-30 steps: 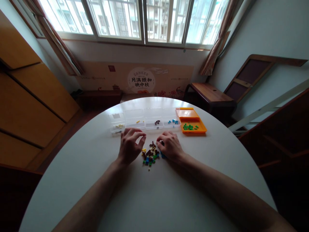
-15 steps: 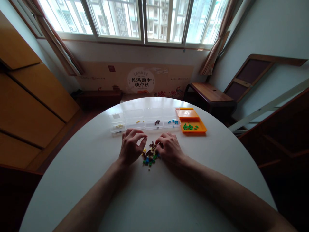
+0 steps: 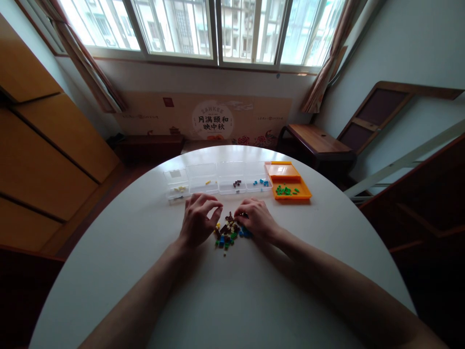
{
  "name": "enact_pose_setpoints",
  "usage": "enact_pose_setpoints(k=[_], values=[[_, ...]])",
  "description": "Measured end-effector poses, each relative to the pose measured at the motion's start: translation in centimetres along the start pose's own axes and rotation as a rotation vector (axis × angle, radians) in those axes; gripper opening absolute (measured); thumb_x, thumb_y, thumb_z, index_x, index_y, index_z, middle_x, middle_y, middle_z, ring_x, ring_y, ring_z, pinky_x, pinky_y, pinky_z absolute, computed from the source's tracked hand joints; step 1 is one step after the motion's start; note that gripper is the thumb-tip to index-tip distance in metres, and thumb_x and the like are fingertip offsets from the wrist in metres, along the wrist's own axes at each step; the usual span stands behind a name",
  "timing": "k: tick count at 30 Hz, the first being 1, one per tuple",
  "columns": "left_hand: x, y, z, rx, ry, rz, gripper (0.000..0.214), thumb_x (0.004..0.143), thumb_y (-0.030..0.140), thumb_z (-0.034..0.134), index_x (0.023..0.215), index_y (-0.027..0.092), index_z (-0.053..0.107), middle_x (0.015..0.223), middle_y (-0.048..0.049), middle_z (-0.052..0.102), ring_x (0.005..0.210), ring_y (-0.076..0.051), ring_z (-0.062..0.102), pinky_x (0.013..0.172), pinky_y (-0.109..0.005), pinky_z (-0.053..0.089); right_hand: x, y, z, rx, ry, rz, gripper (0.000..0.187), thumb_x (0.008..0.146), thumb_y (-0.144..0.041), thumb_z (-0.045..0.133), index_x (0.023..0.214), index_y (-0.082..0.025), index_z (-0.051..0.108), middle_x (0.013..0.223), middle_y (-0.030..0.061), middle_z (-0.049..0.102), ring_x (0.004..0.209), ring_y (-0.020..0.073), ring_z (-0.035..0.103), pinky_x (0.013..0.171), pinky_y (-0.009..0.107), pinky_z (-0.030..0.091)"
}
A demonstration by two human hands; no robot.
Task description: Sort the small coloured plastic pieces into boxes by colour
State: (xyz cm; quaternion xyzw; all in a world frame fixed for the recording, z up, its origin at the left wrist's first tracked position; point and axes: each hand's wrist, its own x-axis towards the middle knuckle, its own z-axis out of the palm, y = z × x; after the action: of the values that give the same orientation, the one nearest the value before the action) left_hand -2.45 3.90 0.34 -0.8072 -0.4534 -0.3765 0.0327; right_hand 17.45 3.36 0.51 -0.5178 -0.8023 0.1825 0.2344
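A small pile of mixed toy bricks [image 3: 224, 231], brown, yellow, green and blue, lies on the white table between my two hands. My left hand [image 3: 198, 218] rests at the pile's left side, thumb and index finger curved into a pinch. Whatever sits between those tips, if anything, is too small to make out. Over the pile's right edge, my right hand [image 3: 257, 218] has its fingers bent down and pinched among the brown pieces; its fingertips are partly hidden. Blue bricks [image 3: 244, 232] show just under the right hand.
Behind the hands stands a row of clear lidded boxes [image 3: 203, 190] holding cream, yellow, dark brown and blue bricks. At its right end, an open orange box [image 3: 307, 195] contains green bricks [image 3: 285, 190]. The round white table [image 3: 232, 300] curves away toward a window wall.
My right hand has shifted slightly up and its fingers have drawn closer together, uncovering blue bricks beneath it. The left hand has barely moved.
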Motion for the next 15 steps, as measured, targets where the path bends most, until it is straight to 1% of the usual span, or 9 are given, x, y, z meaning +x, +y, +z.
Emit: enact_pose_setpoints(k=[3, 7, 11, 15], values=[[-0.02, 0.04, 0.01, 0.002, -0.008, 0.005, 0.012, 0.085, 0.021, 0.059, 0.081, 0.021, 0.070, 0.092, -0.0040, 0.068, 0.095, -0.022, 0.056, 0.088, -0.040, 0.041, 0.22, -0.06, -0.07, -0.018, -0.032, 0.001, 0.011, 0.083, -0.017, 0.066, 0.084, -0.024, 0.074, 0.089, 0.0022, 0.067, 0.091, 0.0189, 0.056, 0.081, 0.033, 0.031], [-0.04, 0.12, 0.02, -0.015, -0.023, -0.002, 0.012, 0.085, 0.023, 0.059, 0.081, 0.022, 0.071, 0.092, -0.0042, 0.068, 0.096, -0.022, 0.056, 0.089, -0.041, 0.041, 0.24, -0.14, -0.11, -0.077, -0.045, -0.043, 0.014, 0.088, -0.018, 0.059, 0.082, -0.022, 0.072, 0.087, 0.0034, 0.065, 0.091, 0.0188, 0.054, 0.077, 0.031, 0.030], [-0.08, 0.26, 0.07, -0.024, -0.050, 0.021, 0.013, 0.084, 0.023, 0.059, 0.081, 0.023, 0.072, 0.091, -0.0045, 0.069, 0.095, -0.022, 0.056, 0.089, -0.042, 0.042, 0.10, -0.09, -0.01, -0.103, -0.065, -0.080, 0.013, 0.090, -0.019, 0.057, 0.086, -0.020, 0.069, 0.092, 0.0047, 0.063, 0.093, 0.0193, 0.052, 0.079, 0.032, 0.029], [-0.13, 0.45, 0.14, -0.035, -0.091, 0.066, 0.011, 0.083, 0.024, 0.062, 0.083, 0.024, 0.073, 0.091, -0.0045, 0.069, 0.095, -0.023, 0.055, 0.090, -0.042, 0.041, -0.04, -0.04, -0.03, -0.117, -0.064, -0.088, 0.012, 0.091, -0.020, 0.054, 0.088, -0.018, 0.066, 0.094, 0.0056, 0.062, 0.095, 0.0202, 0.051, 0.080, 0.033, 0.029]])
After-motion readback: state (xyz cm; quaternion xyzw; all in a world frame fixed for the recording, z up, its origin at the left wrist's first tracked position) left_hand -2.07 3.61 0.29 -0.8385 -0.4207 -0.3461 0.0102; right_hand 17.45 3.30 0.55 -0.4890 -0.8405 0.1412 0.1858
